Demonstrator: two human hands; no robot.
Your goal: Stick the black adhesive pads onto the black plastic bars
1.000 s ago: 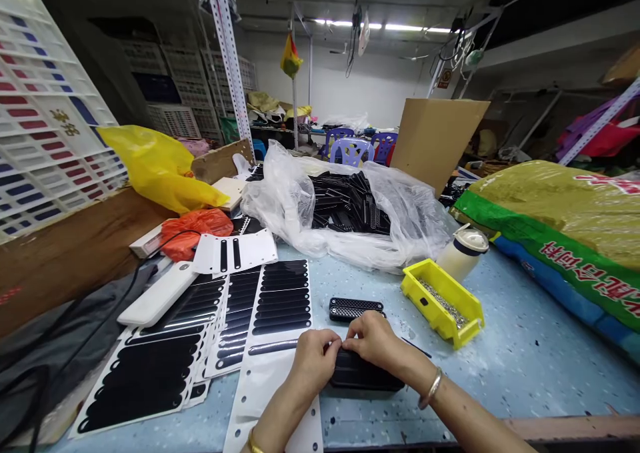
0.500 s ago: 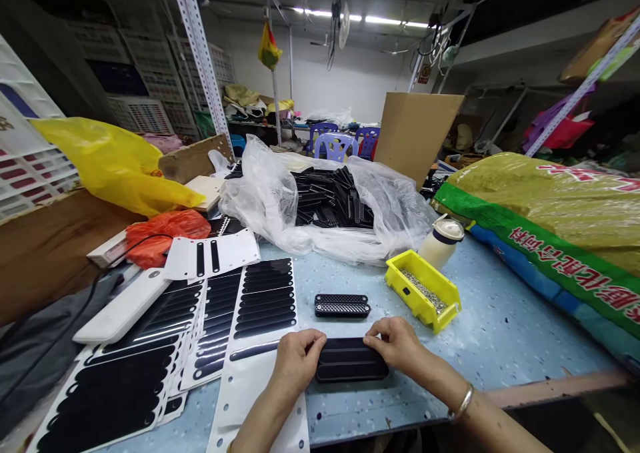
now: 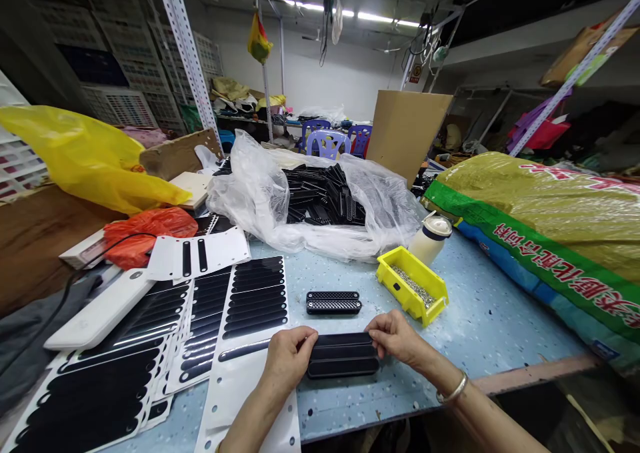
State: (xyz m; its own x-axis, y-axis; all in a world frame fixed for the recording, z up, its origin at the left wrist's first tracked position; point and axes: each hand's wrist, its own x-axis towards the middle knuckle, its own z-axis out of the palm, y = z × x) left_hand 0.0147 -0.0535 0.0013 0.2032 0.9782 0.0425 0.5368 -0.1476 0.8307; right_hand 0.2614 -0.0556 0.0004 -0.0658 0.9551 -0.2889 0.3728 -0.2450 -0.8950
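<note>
A black ribbed plastic panel [image 3: 343, 356] lies flat near the front edge of the light blue table [image 3: 480, 319]. My left hand [image 3: 287, 356] grips its left end with curled fingers. My right hand [image 3: 395, 336], with a silver bangle on the wrist, holds its right end. Just beyond the panel lies a smaller black perforated grille [image 3: 333, 302]. Under my left wrist is a white backing sheet [image 3: 240, 399] with one black strip sticker on it.
Sheets of black oblong stickers [image 3: 255, 299] fan out on the left beside a white power bank [image 3: 97, 309]. A yellow bin of small metal parts [image 3: 395, 269], a white bottle [image 3: 430, 238] and a clear bag of black parts [image 3: 320, 203] stand behind. A big yellow-green sack [image 3: 545, 219] fills the right.
My hands, together at the panel's middle a second ago, have slid apart to its two ends. The view has shifted to the right.
</note>
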